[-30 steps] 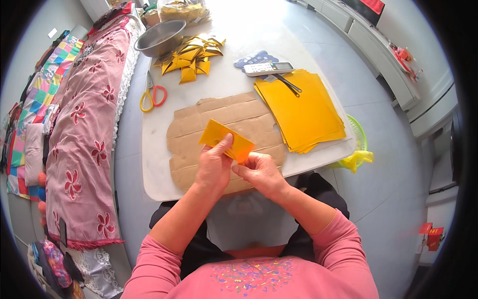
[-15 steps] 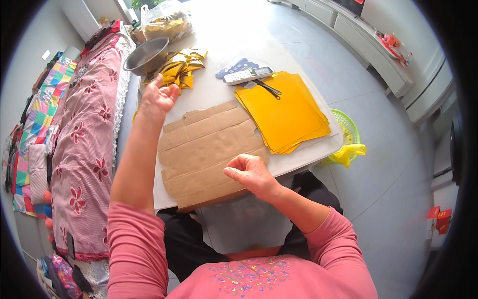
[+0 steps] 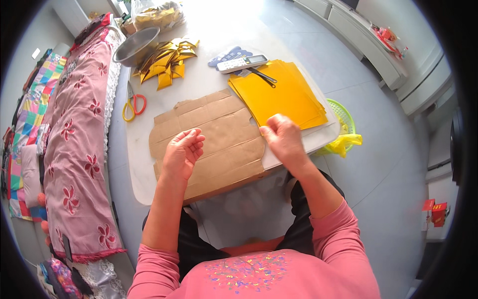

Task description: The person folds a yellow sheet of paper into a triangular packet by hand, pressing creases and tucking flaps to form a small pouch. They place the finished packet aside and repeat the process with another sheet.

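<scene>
My left hand (image 3: 183, 153) is above the left part of a flattened brown cardboard piece (image 3: 214, 119), its fingers loosely curled and apart from the palm, nothing in it. Over the near corner of a stack of shiny gold paper sheets (image 3: 284, 94) is my right hand (image 3: 285, 142), fingers bent inward and thumb pointing left. Whether a sheet is between those fingers is hidden. A heap of folded gold paper pieces (image 3: 167, 62) lies at the far left of the table, and scissors (image 3: 133, 105) with red and yellow handles lie nearer.
A metal bowl (image 3: 137, 47) leans beside the heap, with a clear plastic bag (image 3: 157, 17) of gold pieces behind. On the sheets' far edge rest a white remote control (image 3: 242, 63) and a black-handled tool (image 3: 262, 76). A green basket (image 3: 348, 117) stands right of the white table (image 3: 142, 164).
My left hand has come back from the folded gold heap to the cardboard, uncovering the scissors. My right hand has moved right and away from me, from the cardboard to the gold sheets.
</scene>
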`<control>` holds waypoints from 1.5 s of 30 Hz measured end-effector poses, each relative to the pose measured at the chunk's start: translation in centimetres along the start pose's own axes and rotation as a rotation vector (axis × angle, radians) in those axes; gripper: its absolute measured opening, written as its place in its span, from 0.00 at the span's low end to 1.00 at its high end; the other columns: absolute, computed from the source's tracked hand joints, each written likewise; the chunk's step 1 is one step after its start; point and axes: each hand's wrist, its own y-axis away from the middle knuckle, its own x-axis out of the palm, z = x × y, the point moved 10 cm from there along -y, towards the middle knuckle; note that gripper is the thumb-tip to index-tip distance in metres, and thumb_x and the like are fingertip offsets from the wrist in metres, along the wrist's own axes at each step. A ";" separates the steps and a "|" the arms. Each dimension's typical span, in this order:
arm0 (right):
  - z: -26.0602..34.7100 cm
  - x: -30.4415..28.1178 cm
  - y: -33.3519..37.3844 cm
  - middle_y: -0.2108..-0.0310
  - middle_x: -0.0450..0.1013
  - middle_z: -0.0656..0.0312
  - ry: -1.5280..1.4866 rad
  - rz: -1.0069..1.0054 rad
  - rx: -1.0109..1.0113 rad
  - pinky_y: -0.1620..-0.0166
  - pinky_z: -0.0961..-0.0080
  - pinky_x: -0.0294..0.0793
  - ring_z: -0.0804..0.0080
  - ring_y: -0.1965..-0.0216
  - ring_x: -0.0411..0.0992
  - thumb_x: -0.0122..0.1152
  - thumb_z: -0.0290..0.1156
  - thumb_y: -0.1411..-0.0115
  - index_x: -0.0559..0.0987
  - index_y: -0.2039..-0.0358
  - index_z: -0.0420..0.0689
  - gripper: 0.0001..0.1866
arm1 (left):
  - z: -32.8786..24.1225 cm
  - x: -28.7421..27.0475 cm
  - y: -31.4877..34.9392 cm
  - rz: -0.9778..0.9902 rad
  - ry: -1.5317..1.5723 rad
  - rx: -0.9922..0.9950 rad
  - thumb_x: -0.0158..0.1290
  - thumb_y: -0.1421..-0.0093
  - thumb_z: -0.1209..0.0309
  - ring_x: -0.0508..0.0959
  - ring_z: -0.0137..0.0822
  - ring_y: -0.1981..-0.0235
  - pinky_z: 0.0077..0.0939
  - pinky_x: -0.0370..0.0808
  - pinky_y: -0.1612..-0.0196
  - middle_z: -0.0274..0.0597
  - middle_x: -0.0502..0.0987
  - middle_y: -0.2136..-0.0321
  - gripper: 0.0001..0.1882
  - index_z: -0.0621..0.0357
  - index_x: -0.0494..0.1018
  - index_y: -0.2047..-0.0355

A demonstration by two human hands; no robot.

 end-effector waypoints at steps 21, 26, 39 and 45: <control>-2.9 2.4 0.5 0.38 0.59 0.28 0.412 0.068 -0.106 0.30 0.53 0.49 0.36 0.32 0.51 0.69 0.35 0.44 0.68 0.43 0.23 0.36 | -1.5 -2.6 0.6 0.088 0.045 -0.056 0.52 0.33 0.69 0.78 0.30 0.67 0.23 0.77 0.65 0.39 0.80 0.68 0.11 0.63 0.77 0.57; -3.2 3.4 0.3 0.37 0.56 0.27 0.504 0.079 -0.085 0.30 0.52 0.48 0.35 0.31 0.48 0.69 0.34 0.45 0.65 0.41 0.24 0.38 | -1.8 -3.1 0.6 0.049 0.023 -0.057 0.51 0.32 0.67 0.78 0.29 0.68 0.22 0.76 0.65 0.37 0.80 0.68 0.11 0.61 0.77 0.57; -3.6 2.8 0.1 0.38 0.55 0.25 0.404 0.055 -0.069 0.30 0.51 0.49 0.32 0.32 0.48 0.68 0.30 0.46 0.64 0.41 0.23 0.37 | -1.6 -3.3 0.6 0.030 0.023 -0.066 0.52 0.33 0.68 0.78 0.27 0.68 0.21 0.76 0.66 0.38 0.80 0.68 0.10 0.62 0.77 0.57; -3.4 2.6 -0.1 0.40 0.59 0.24 0.345 0.038 -0.065 0.32 0.50 0.52 0.31 0.34 0.52 0.66 0.29 0.43 0.65 0.43 0.24 0.33 | -1.5 -3.2 0.6 0.038 0.025 -0.072 0.52 0.33 0.68 0.78 0.28 0.68 0.21 0.76 0.66 0.38 0.80 0.68 0.10 0.62 0.77 0.58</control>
